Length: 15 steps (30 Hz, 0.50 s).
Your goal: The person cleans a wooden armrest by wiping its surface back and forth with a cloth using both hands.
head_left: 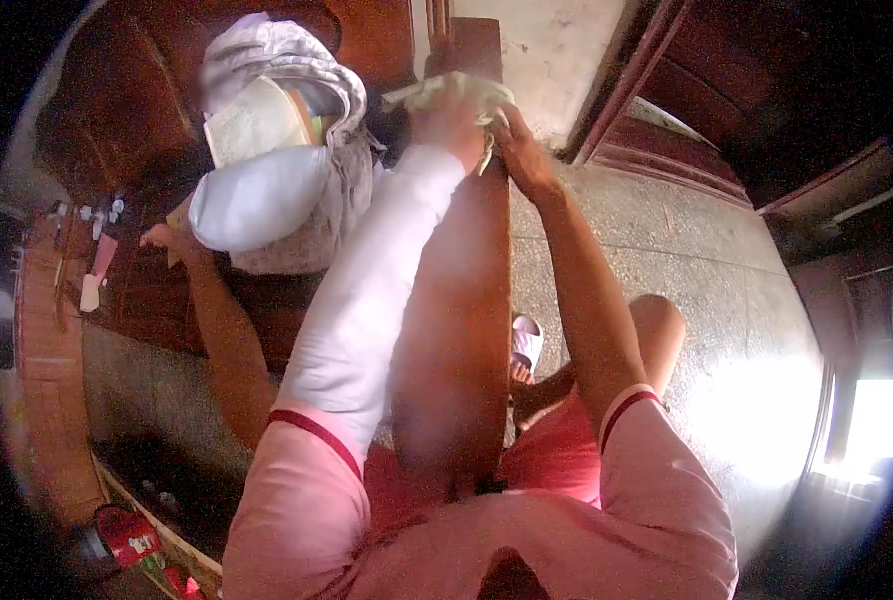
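Note:
A pale greenish-white cloth (458,92) is bunched at the far end of a long reddish-brown wooden bench (456,300). My left hand (446,128), below a white sleeve, is closed on the cloth and slightly blurred. At the bench's right edge, my right hand (516,145) has its fingers closed round the cloth's right end, part of which hangs toward me. I sit astride the bench, a leg on each side.
On dark wooden furniture to the left lies a heap of grey patterned fabric (351,190) with a white rounded item (259,198). A bare foot and a pink slipper (527,341) are on the speckled floor (656,245). Dark wooden framing (631,80) stands at right.

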Motion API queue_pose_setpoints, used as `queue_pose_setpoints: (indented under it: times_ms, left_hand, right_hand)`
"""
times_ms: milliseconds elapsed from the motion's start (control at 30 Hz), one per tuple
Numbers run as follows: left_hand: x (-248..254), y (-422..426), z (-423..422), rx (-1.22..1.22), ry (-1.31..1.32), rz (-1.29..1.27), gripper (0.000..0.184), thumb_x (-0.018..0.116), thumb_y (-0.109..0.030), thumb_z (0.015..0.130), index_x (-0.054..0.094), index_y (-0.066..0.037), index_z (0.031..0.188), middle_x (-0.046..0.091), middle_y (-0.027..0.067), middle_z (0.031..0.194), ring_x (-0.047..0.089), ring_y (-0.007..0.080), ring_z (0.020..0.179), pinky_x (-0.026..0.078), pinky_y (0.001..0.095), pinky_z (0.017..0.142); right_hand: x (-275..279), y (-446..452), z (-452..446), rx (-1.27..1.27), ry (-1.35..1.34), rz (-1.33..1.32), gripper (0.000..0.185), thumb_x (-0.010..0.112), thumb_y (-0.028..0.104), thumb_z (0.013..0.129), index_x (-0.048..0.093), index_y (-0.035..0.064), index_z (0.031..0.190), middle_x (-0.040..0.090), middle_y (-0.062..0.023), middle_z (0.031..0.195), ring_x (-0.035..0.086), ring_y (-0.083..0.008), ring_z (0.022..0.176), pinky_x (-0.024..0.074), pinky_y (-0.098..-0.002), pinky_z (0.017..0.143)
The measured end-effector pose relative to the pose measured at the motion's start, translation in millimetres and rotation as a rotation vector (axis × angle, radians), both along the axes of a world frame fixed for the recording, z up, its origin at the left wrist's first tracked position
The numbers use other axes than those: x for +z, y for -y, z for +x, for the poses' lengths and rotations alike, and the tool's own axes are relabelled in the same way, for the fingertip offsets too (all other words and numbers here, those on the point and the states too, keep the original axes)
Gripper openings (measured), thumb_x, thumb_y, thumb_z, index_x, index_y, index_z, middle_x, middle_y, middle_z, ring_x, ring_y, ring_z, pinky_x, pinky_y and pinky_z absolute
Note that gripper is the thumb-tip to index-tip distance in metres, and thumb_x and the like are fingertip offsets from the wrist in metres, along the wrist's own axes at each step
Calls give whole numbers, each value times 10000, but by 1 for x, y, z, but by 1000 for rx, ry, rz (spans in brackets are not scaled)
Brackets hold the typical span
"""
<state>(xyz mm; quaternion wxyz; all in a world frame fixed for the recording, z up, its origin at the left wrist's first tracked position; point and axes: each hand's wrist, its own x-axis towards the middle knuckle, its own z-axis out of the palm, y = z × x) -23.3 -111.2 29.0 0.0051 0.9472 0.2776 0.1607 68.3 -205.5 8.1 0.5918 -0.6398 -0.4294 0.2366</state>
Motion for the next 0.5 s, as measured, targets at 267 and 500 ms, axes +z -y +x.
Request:
queue_pose_setpoints:
  times_ms: [267, 500]
  left_hand:
    - [15, 114, -128, -274, 105, -103, 503, 474, -155, 817, 337, -84, 1296, 327, 172, 1318, 307, 349, 1224, 190, 586, 980]
    - [41, 230, -239, -190, 122, -245, 622, 518, -76, 736, 317, -89, 1324, 317, 193, 1328, 299, 354, 1230, 150, 543, 1020]
  right_hand:
    - [-9, 144, -111, 180, -112, 6, 535, 383, 400, 903, 246, 138, 1349, 244, -130, 1378, 218, -267, 1273, 217, -423, 1025]
    - [-3, 269, -214, 247, 228, -211, 586, 384, 284, 888, 150, 17, 1354, 170, -156, 1398, 142, -271, 1308, 138, -399, 1063]
